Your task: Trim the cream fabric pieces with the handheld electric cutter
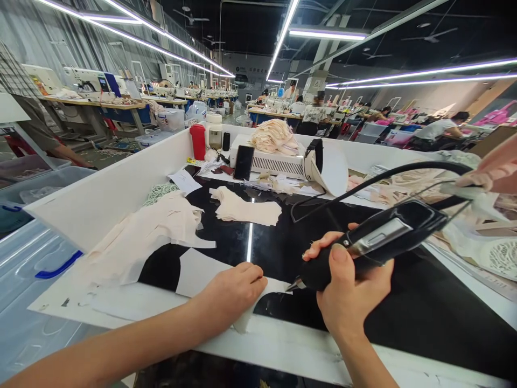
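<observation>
My right hand (pixel 351 302) is wrapped round a black hand-held electric tool (pixel 371 242) with a metal slider panel and a thick black cable. Its pointed metal tip (pixel 297 284) is at the right end of a white cut piece (pixel 205 272); contact cannot be made out. My left hand (pixel 232 293) rests on that piece with fingers curled and pressed together, pinning it to the glossy black tabletop (pixel 278 253). Beyond lies a stack of cream cut pieces (pixel 246 207). Left of it spreads a bigger heap of pale pieces (pixel 149 231).
At the back stand a phone (pixel 244 163), a red cup (pixel 197 141), a white vented box (pixel 266 161) topped with cream fabric (pixel 277 136), and a white visor (pixel 329 167). The tool's cable (pixel 404 168) arches right, beside another person's blurred hand (pixel 501 167). White boards (pixel 121 178) wall the table.
</observation>
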The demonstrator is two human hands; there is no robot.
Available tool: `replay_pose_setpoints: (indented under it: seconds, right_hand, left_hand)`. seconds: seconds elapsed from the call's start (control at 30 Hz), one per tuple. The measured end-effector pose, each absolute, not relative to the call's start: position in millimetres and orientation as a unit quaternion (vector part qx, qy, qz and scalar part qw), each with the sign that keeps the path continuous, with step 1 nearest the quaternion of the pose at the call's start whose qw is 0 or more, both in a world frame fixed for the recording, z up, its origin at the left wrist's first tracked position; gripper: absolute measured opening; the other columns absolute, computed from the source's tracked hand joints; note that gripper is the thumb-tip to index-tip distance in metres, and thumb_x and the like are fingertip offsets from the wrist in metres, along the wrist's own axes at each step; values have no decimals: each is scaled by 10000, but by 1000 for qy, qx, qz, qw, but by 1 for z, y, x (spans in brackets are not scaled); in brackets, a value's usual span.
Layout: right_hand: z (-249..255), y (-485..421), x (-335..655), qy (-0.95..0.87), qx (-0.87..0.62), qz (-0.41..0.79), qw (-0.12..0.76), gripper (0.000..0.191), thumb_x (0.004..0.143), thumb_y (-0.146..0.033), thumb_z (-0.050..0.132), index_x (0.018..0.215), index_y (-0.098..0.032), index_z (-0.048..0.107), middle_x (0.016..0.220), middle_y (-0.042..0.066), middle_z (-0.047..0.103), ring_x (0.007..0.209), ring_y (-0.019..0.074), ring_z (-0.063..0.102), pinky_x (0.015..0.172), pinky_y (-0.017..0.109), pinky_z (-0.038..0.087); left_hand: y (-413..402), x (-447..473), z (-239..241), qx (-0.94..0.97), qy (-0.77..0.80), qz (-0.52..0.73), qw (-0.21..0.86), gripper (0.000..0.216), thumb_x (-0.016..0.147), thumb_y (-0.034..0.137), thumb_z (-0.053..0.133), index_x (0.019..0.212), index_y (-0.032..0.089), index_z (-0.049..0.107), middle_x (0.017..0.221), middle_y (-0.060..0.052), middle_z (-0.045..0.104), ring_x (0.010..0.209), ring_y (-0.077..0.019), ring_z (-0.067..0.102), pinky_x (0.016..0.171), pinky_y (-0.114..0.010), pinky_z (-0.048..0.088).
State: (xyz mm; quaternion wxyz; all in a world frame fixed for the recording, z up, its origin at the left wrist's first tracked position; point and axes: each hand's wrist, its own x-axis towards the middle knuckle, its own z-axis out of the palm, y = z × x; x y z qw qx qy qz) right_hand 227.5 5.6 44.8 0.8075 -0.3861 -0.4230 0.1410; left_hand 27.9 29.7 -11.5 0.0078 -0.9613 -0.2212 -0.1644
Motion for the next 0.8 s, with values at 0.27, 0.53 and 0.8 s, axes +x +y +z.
replay_pose_setpoints:
  seconds: [0.27, 0.53, 0.8]
  right_hand:
    - [44, -1, 223, -422, -397, 143, 803, 407, 887, -384, 879, 1182, -259, 627, 817, -59, 705, 568, 139, 662, 586, 328, 599]
    - [43, -4, 220, -422, -392, 155, 803, 393, 889, -348, 876, 1162, -238, 616, 818, -51, 709, 585, 135, 665, 578, 313, 603]
    - [49, 0, 221, -410, -393, 165, 806, 427, 869, -414, 886, 1150, -246, 611, 804, -57, 697, 573, 136, 653, 573, 319, 592]
  left_hand:
    - [31, 32, -13, -965, -176, -163, 108, 220, 966, -64, 550, 935, 150, 589, 860, -39, 592, 785, -211, 585, 716, -328, 521]
    - [26, 32, -8, -967, -188, -114, 130, 269, 923, -94, 535, 881, 170, 561, 824, -16, 560, 725, -193, 560, 633, -322, 471]
    - [21, 19, 0, -972, -215, -82, 41, 292, 942, -66, 601, 1119, 165, 580, 1057, -56, 675, 964, -216, 674, 789, -295, 571]
